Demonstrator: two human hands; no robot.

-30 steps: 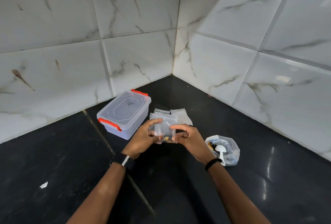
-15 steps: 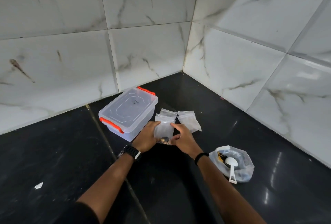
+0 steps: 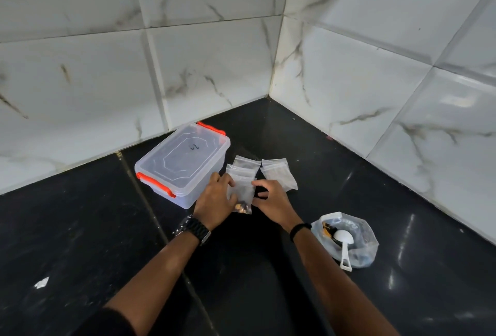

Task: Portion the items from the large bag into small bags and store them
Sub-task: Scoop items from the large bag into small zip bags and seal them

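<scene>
A small clear zip bag (image 3: 243, 196) with a few brown and dark pieces at its bottom is held upright just above the black counter. My left hand (image 3: 216, 201) pinches its left edge and my right hand (image 3: 271, 201) pinches its top right edge. Behind it lie several empty small bags (image 3: 277, 174). The large open bag (image 3: 349, 239) lies to the right with a white scoop (image 3: 343, 244) inside it. A clear storage box (image 3: 182, 164) with orange clasps stands closed to the left.
White marble-tiled walls (image 3: 349, 94) meet in a corner behind the work area. The black counter (image 3: 80, 228) has a seam running diagonally under my left arm. A small white scrap (image 3: 41, 282) lies at the near left.
The camera view has shifted and both hands with the small bag have moved forward, closer to the box and the empty bags. My fingers have slid along the bag's top.
</scene>
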